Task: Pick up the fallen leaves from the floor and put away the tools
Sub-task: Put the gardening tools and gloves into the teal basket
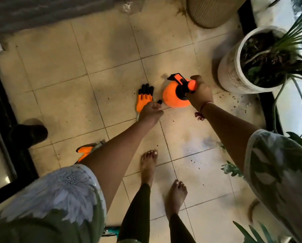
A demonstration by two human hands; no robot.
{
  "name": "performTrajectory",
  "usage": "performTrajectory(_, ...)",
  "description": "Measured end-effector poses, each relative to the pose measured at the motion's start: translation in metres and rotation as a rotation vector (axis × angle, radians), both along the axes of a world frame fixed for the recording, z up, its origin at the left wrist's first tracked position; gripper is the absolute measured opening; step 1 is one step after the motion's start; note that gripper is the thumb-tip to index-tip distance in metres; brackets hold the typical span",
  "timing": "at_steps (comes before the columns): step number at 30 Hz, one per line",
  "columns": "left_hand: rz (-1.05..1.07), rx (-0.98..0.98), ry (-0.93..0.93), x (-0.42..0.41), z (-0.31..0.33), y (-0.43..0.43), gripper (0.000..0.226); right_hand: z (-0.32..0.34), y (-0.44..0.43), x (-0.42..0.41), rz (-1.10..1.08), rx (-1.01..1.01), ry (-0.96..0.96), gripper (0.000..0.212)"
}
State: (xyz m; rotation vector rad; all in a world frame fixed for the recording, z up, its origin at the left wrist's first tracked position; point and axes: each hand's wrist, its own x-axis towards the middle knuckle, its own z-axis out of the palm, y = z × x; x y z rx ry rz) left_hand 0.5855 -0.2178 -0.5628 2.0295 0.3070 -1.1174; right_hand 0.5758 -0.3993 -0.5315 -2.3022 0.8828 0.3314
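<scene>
Just left of the white plant pot [229,67], the right hand [200,92] grips the top of the orange sprayer [173,97]. Farther left of the pot, the left hand [151,112] curls its fingers onto an orange glove [145,98] on the tiles.

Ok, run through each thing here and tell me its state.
Left hand: grips the clawed glove at its cuff.
Right hand: grips the sprayer by its handle.
Sprayer: held by its top; lifted or not, unclear.
Clawed glove: flat on the tiles.
Second glove: on the tiles, partly hidden.
White pot: upright, planted.
</scene>
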Motion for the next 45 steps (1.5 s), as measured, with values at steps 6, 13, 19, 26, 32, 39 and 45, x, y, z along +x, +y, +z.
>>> performTrajectory(6,-0.48,-0.019,-0.4,0.047,0.015,-0.037,0.069,-0.021,-0.012,-0.002,-0.08,0.061,0.03,0.047)
performTrajectory(13,-0.472,0.077,-0.09,0.062,-0.009,-0.089,0.108,-0.038,-0.012,-0.007,-0.109,0.236,-0.1,0.07)
performTrajectory(19,-0.448,-0.012,-0.093,0.058,-0.028,-0.081,0.113,-0.067,-0.011,-0.003,-0.105,0.084,-0.009,0.053)
performTrajectory(26,-0.468,-0.027,0.006,0.062,-0.026,-0.076,0.117,-0.072,-0.016,-0.001,0.09,-0.059,0.093,0.054)
performTrajectory(32,-0.424,-0.033,0.005,0.054,-0.017,-0.075,0.105,-0.059,-0.013,-0.016,0.122,-0.085,0.052,0.049)
performTrajectory(39,-0.243,-0.086,-0.269,-0.003,0.012,-0.048,0.076,-0.001,0.019,-0.068,-0.009,-0.019,-0.103,0.049)
performTrajectory(45,-0.357,-0.096,-0.496,-0.091,0.08,-0.004,0.069,0.096,0.039,-0.137,-0.03,0.037,-0.168,0.048)
